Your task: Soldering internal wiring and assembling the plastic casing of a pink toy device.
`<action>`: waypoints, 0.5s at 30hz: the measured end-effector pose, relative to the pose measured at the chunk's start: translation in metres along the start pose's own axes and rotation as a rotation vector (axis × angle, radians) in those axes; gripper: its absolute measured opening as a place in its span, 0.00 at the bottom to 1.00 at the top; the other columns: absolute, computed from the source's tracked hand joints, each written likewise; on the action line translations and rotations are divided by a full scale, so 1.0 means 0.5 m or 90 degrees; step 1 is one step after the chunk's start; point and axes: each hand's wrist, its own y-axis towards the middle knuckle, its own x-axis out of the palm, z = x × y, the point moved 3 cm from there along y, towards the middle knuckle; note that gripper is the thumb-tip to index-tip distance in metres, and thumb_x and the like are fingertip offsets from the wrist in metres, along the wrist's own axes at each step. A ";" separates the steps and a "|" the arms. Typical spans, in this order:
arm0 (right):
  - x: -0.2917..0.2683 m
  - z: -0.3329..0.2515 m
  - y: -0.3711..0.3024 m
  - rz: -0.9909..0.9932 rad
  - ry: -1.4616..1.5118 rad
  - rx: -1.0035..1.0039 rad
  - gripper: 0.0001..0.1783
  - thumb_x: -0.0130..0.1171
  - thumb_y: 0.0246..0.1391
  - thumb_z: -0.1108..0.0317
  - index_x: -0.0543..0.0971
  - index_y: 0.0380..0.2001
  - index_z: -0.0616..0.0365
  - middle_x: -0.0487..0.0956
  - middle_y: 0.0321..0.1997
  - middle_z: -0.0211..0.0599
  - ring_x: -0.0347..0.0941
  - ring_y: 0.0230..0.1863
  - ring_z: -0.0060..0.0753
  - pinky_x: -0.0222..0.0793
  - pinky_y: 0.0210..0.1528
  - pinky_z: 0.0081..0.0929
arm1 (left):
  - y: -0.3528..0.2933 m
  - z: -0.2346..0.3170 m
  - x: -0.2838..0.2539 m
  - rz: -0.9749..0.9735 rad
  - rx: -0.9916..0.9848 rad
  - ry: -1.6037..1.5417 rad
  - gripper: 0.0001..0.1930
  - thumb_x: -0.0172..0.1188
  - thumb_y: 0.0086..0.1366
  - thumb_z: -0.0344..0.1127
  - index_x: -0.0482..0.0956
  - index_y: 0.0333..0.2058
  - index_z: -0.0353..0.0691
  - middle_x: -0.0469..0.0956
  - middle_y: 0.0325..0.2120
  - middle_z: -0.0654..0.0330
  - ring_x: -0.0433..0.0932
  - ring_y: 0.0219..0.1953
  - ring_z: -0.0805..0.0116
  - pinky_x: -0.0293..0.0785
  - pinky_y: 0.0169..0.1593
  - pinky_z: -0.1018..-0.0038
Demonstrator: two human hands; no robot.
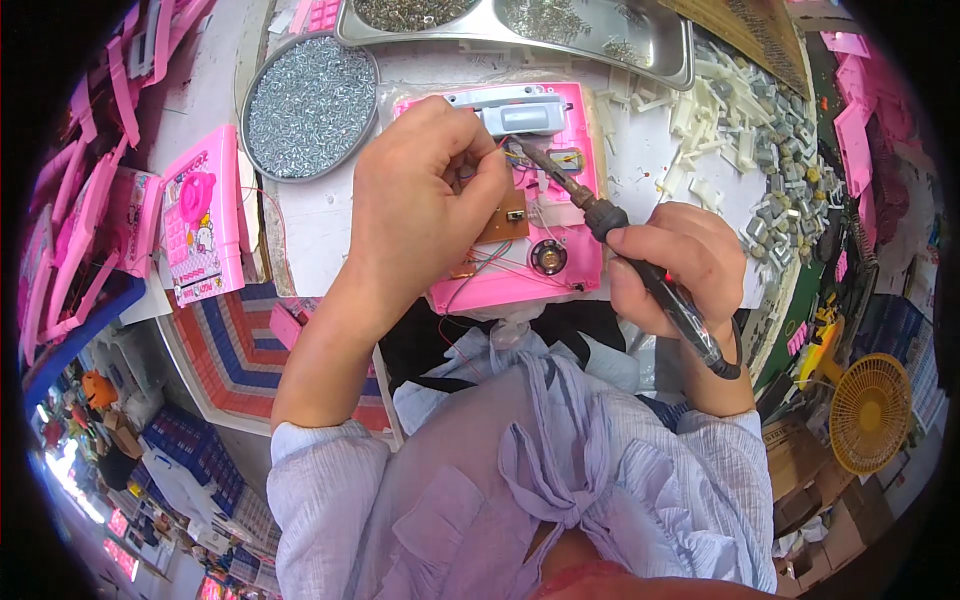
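My right hand [690, 262] is wrapped round a soldering iron [603, 215] with a dark handle. Its tip points up and left, close to thin wires inside a pink plastic casing [480, 291]. Beside that tip, my left hand [420, 190] has thumb and fingers pinched together; whatever they hold is hidden. Below those fingers lies a brown circuit board [500, 225] with a small switch. The open casing also holds a round speaker [548, 257], loose thin wires and a grey-blue plastic part [525, 118] along its far side.
A round tray [308, 180] of small screws stands at the far left. A metal tray [670, 58] with small parts lies across the back. White plastic pieces [715, 120] and grey pieces [800, 195] are heaped right. Pink printed casings [205, 240] lie left; a yellow fan [870, 413] stands lower right.
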 end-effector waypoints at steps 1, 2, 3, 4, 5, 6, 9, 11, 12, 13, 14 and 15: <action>0.001 0.001 -0.001 0.008 0.002 -0.004 0.17 0.69 0.37 0.76 0.82 0.36 0.55 0.69 0.15 0.29 0.67 0.15 0.32 0.60 0.18 0.28 | 0.000 0.000 0.000 0.001 0.000 0.001 0.05 0.64 0.55 0.26 0.76 0.23 0.35 0.71 0.21 0.59 0.72 0.20 0.69 0.68 0.26 0.72; 0.003 0.002 -0.003 0.017 0.003 -0.008 0.18 0.69 0.37 0.76 0.82 0.36 0.55 0.69 0.15 0.28 0.67 0.15 0.32 0.60 0.18 0.28 | 0.001 0.000 0.000 0.002 0.000 0.002 0.05 0.64 0.55 0.26 0.76 0.23 0.35 0.71 0.21 0.59 0.72 0.20 0.68 0.69 0.26 0.72; 0.004 0.002 -0.004 0.025 0.004 -0.011 0.18 0.69 0.37 0.76 0.82 0.36 0.55 0.69 0.15 0.28 0.67 0.15 0.32 0.60 0.18 0.28 | 0.001 0.001 0.000 0.002 0.000 0.003 0.05 0.64 0.55 0.26 0.76 0.23 0.35 0.72 0.21 0.59 0.72 0.20 0.68 0.69 0.26 0.72; 0.002 0.002 -0.003 0.012 -0.001 -0.009 0.18 0.69 0.37 0.76 0.82 0.36 0.54 0.69 0.15 0.28 0.67 0.15 0.32 0.60 0.18 0.28 | 0.001 -0.002 0.002 0.004 0.008 -0.001 0.06 0.64 0.56 0.25 0.76 0.24 0.35 0.70 0.21 0.61 0.69 0.20 0.72 0.65 0.26 0.74; 0.000 0.001 -0.001 -0.001 -0.005 -0.007 0.18 0.69 0.36 0.76 0.82 0.36 0.54 0.69 0.15 0.28 0.67 0.15 0.31 0.60 0.18 0.28 | -0.001 -0.007 0.003 0.006 0.017 -0.004 0.06 0.65 0.56 0.25 0.76 0.25 0.34 0.68 0.21 0.63 0.65 0.21 0.75 0.61 0.25 0.76; -0.001 0.001 -0.001 -0.015 -0.009 -0.005 0.18 0.69 0.36 0.76 0.82 0.36 0.54 0.69 0.15 0.28 0.67 0.15 0.31 0.60 0.18 0.28 | -0.002 -0.009 0.004 0.008 0.025 -0.007 0.06 0.66 0.57 0.25 0.76 0.25 0.33 0.66 0.21 0.65 0.62 0.21 0.79 0.57 0.25 0.79; 0.002 0.000 0.001 -0.003 -0.008 -0.006 0.18 0.70 0.36 0.77 0.82 0.36 0.54 0.69 0.15 0.28 0.67 0.15 0.31 0.60 0.18 0.26 | -0.001 -0.006 0.004 0.005 0.024 0.006 0.06 0.65 0.57 0.25 0.76 0.25 0.33 0.67 0.21 0.65 0.62 0.21 0.79 0.57 0.25 0.78; 0.000 -0.003 0.003 -0.002 -0.016 -0.006 0.18 0.69 0.36 0.77 0.82 0.36 0.54 0.69 0.15 0.28 0.68 0.15 0.30 0.60 0.17 0.26 | -0.001 -0.008 0.005 0.008 0.021 0.000 0.06 0.65 0.57 0.25 0.76 0.25 0.34 0.67 0.21 0.65 0.62 0.21 0.79 0.57 0.25 0.78; -0.001 -0.004 0.003 -0.001 -0.020 -0.006 0.18 0.69 0.36 0.78 0.82 0.36 0.55 0.69 0.15 0.28 0.68 0.15 0.30 0.60 0.17 0.25 | -0.001 -0.009 0.006 0.009 0.020 -0.003 0.06 0.65 0.57 0.25 0.76 0.25 0.34 0.67 0.21 0.65 0.62 0.21 0.79 0.57 0.25 0.78; -0.001 -0.004 0.002 0.003 -0.018 -0.007 0.18 0.69 0.37 0.77 0.82 0.36 0.55 0.69 0.15 0.28 0.68 0.14 0.30 0.60 0.17 0.25 | -0.001 -0.008 0.006 0.009 0.018 0.000 0.06 0.65 0.57 0.25 0.76 0.25 0.34 0.67 0.21 0.65 0.62 0.21 0.79 0.57 0.25 0.78; -0.003 -0.005 0.001 0.008 -0.017 -0.007 0.18 0.70 0.37 0.77 0.82 0.36 0.55 0.70 0.15 0.28 0.68 0.14 0.30 0.60 0.17 0.25 | -0.001 -0.007 0.005 0.009 0.016 0.002 0.06 0.65 0.57 0.25 0.76 0.25 0.34 0.67 0.21 0.65 0.62 0.21 0.79 0.57 0.25 0.78; -0.005 -0.005 0.000 0.012 -0.016 -0.008 0.18 0.70 0.37 0.77 0.82 0.36 0.55 0.70 0.15 0.28 0.68 0.14 0.29 0.60 0.17 0.25 | -0.001 -0.006 0.005 0.009 0.015 0.004 0.06 0.65 0.57 0.25 0.76 0.25 0.34 0.67 0.21 0.65 0.62 0.21 0.79 0.57 0.25 0.78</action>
